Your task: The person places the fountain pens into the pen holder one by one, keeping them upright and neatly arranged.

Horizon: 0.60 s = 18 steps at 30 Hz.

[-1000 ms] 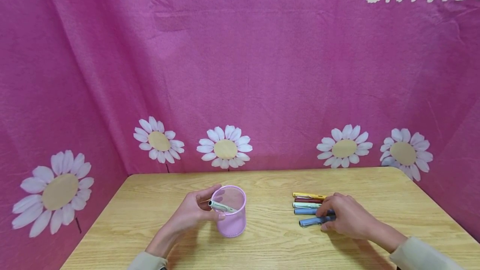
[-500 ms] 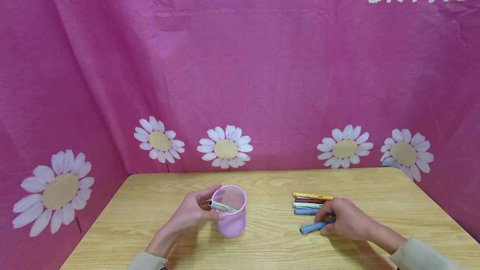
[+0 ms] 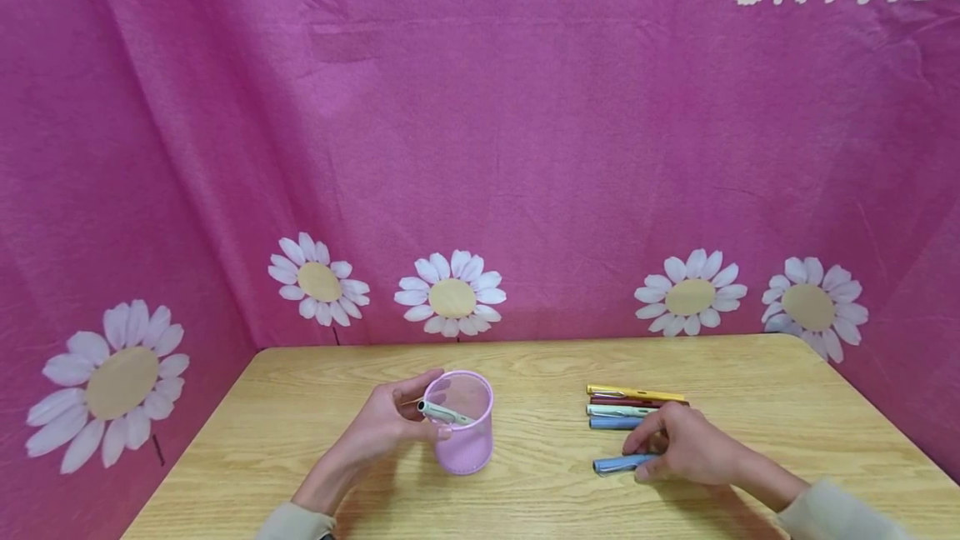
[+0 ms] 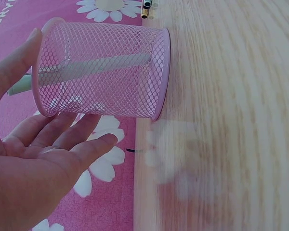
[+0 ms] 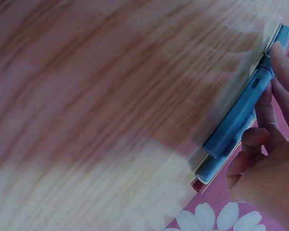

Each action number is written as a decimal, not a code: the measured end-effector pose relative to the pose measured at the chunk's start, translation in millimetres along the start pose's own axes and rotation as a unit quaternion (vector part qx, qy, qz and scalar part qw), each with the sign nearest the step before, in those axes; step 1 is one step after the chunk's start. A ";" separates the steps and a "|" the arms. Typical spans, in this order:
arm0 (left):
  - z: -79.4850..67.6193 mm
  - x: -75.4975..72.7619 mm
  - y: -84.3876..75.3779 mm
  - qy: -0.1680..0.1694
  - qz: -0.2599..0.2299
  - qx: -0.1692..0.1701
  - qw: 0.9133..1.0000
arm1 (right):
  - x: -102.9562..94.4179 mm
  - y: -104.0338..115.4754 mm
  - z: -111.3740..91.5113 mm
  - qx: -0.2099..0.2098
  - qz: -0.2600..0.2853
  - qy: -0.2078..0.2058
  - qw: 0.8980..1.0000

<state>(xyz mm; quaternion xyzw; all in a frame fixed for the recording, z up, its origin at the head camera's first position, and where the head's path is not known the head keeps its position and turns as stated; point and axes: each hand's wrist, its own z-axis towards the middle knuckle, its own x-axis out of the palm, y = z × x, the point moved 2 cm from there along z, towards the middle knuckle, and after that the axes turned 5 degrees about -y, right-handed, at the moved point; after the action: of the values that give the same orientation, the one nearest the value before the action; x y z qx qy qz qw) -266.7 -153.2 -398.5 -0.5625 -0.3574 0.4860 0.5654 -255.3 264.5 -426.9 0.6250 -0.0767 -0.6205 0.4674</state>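
My left hand [image 3: 378, 427] holds a pink mesh pen cup [image 3: 467, 450] by its side, thumb at the rim and fingers round the far side. The cup stands upright on the table, and a pale green pen [image 3: 448, 414] leans inside it with its end above the rim. In the left wrist view that pen's green end [image 4: 20, 85] sticks out past the mesh cup [image 4: 106, 103]. My right hand [image 3: 697, 444] pinches a blue pen [image 3: 621, 464], which lies close over the table. The right wrist view has the blue pen [image 5: 238, 113] with the thumb against it.
Beyond the right hand lie a yellow pen [image 3: 637, 394], a dark red pen [image 3: 671, 404], a light green pen [image 3: 615, 411] and another blue pen [image 3: 613, 423], side by side. The wooden table [image 3: 540, 490] ends at a pink flowered cloth [image 3: 555, 190] behind and at the sides.
My right hand has drawn the nearest blue pen toward me, away from the row of pens, and slightly left. The left hand and the cup have stayed in place.
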 end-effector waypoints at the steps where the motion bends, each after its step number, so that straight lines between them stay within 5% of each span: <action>1: 0.1 0.0 0.0 0.000 0.000 0.000 1.000 | 0.4 0.3 0.3 -0.006 0.005 0.002 1.000; 18: -0.7 -1.0 -1.8 0.007 -0.003 0.006 1.000 | 0.5 1.2 -0.6 -0.009 0.019 0.033 0.999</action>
<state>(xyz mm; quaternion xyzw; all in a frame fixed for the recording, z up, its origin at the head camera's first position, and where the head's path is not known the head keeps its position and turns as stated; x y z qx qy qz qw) -266.0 -154.2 -396.6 -0.5617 -0.3521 0.4826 0.5723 -254.1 263.8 -426.6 0.6394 -0.0674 -0.5913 0.4868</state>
